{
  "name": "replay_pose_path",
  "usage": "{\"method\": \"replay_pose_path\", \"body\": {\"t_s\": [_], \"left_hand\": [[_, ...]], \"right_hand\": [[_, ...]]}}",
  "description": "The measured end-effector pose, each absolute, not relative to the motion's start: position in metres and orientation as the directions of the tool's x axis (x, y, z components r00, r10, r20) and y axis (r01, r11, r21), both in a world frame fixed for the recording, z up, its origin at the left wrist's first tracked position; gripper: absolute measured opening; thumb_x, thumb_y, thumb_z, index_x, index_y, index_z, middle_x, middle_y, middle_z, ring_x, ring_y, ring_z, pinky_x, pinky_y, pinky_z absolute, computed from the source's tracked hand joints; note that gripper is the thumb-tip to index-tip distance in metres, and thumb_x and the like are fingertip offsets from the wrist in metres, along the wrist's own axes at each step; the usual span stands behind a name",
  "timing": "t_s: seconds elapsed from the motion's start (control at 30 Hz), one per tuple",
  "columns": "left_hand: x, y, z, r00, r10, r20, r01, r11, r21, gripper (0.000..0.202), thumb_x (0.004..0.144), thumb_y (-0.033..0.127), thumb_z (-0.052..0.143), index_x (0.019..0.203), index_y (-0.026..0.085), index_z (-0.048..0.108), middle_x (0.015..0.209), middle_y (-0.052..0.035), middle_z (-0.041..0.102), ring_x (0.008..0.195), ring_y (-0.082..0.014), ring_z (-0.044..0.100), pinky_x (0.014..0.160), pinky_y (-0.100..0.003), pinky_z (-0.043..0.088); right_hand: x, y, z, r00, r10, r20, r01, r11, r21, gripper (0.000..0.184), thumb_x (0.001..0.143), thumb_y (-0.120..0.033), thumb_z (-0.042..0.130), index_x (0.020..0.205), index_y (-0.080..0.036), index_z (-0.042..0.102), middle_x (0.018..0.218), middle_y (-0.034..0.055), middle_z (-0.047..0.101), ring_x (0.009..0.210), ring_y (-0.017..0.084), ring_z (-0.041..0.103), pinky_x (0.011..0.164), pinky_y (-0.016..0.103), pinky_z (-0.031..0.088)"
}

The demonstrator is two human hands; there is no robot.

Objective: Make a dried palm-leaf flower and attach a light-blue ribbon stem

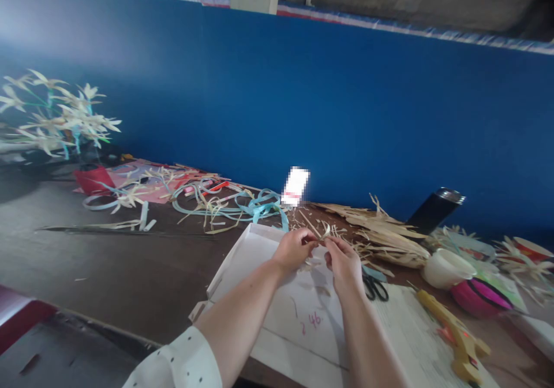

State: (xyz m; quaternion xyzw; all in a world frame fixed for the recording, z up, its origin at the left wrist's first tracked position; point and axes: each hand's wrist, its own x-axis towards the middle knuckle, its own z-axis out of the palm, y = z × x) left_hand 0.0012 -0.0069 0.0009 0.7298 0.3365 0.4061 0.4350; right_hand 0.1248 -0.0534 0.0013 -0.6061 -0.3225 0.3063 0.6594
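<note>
Over a shallow white cardboard box (277, 324), my left hand (293, 249) and my right hand (345, 261) meet with bent fingers. Between their fingertips is a thin stick (309, 222) with a pale curled strip (325, 230) at its lower end. Both hands pinch around that end, and the fingers partly hide it. Small pale scraps (308, 267) lie in the box below, near pink handwritten numbers. Black-handled scissors (376, 288) rest just right of my right wrist.
Dried husks (381, 235), a tilted black flask (436, 210), a white cup (448, 268), a pink pouch (480, 297) and a yellow glue gun (452, 330) stand right. Leftward are blue ribbon (264, 203), a red pot (94, 180) and pale handmade flowers (64, 114). A blue partition (259, 99) closes the back.
</note>
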Motion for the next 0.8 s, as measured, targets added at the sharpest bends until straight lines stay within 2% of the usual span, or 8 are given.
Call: {"method": "replay_pose_path", "body": {"t_s": [0.27,0.43,0.6,0.8], "left_hand": [[0.0011,-0.0071,0.0022,0.441,0.864,0.242,0.197,-0.356,0.913,0.018,0.077,0.031,0.055,0.083,0.016,0.062,0.073,0.0002,0.064,0.054,-0.009,0.055,0.054,-0.021,0.043],[0.0,-0.0067,0.0034,0.405,0.867,0.29,0.264,-0.415,0.871,0.014,0.076,0.029,0.056,0.081,0.017,0.064,0.077,-0.0005,0.066,0.062,-0.0105,0.056,0.059,-0.022,0.042],[0.0005,-0.0045,0.0028,0.394,0.85,0.35,0.299,-0.479,0.825,0.011,0.075,0.026,0.058,0.078,0.019,0.065,0.079,0.0002,0.067,0.07,-0.0122,0.055,0.064,-0.023,0.04],[0.0007,-0.0065,0.004,0.437,0.835,0.333,0.299,-0.484,0.822,0.013,0.075,0.027,0.057,0.078,0.017,0.065,0.078,-0.0009,0.066,0.07,-0.0124,0.055,0.064,-0.023,0.04]], "right_hand": [[0.1213,-0.0556,0.0068,0.575,0.818,0.012,-0.122,0.1,-0.987,0.036,0.055,-0.04,0.074,0.08,-0.015,0.065,0.049,-0.0033,0.051,0.04,0.007,0.039,0.036,0.017,0.023],[0.1213,-0.0555,0.0054,0.557,0.83,0.026,-0.13,0.119,-0.984,0.036,0.056,-0.04,0.075,0.08,-0.016,0.065,0.046,-0.005,0.048,0.04,0.006,0.038,0.036,0.017,0.023],[0.122,-0.0557,0.0047,0.544,0.838,0.042,-0.086,0.105,-0.991,0.04,0.057,-0.046,0.076,0.082,-0.016,0.065,0.048,-0.0053,0.048,0.041,0.006,0.036,0.036,0.017,0.023],[0.1244,-0.0559,0.0018,0.596,0.795,0.112,0.032,0.115,-0.993,0.047,0.057,-0.053,0.074,0.084,-0.014,0.067,0.047,-0.0057,0.044,0.04,0.007,0.035,0.035,0.019,0.023]]}}
